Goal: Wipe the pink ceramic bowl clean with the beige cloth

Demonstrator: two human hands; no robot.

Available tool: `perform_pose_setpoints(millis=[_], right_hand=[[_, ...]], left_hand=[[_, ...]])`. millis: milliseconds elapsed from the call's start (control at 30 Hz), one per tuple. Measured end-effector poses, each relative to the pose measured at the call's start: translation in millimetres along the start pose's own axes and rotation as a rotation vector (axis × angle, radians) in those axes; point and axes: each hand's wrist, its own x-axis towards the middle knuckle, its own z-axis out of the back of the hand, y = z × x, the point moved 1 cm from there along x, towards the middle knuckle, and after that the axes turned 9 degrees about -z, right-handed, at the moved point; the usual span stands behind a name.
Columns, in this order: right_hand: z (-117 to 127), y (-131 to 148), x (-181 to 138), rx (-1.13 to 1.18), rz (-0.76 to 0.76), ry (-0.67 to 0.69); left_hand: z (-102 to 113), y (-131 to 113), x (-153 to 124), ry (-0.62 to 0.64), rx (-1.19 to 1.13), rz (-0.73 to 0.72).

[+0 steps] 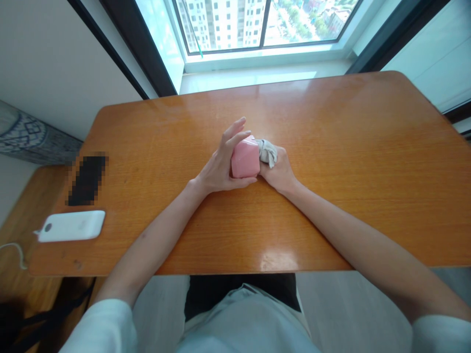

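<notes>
Mid-frame, over the surface (353, 157), the left hand (222, 165) is curling around a pink object (245, 160), seemingly steadying it, while the right hand (282, 170) is holding a grey cloth (268, 152) beside it.

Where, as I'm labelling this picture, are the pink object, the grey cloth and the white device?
Pink object (246, 159), head view: middle of its near face.
Grey cloth (268, 152), head view: its bunched folds.
White device (72, 226), head view: its flat top.
</notes>
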Motion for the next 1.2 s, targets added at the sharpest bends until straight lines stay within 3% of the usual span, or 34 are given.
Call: perform_pose_setpoints(millis=[267, 800, 1200], right_hand=[[1.2, -0.7, 0.0, 0.094, -0.104, -0.089], [2.4, 1.9, -0.5, 0.139, -0.081, -0.104], [3.9, -5.9, 0.7, 0.07, -0.066, -0.079]], left_hand=[[-4.7, 11.2, -9.6, 0.064, 0.064, -0.057], [-0.2, -1.1, -2.8, 0.066, 0.098, -0.033], [-1.6, -0.3, -9.7, 0.053, -0.11, 0.206]])
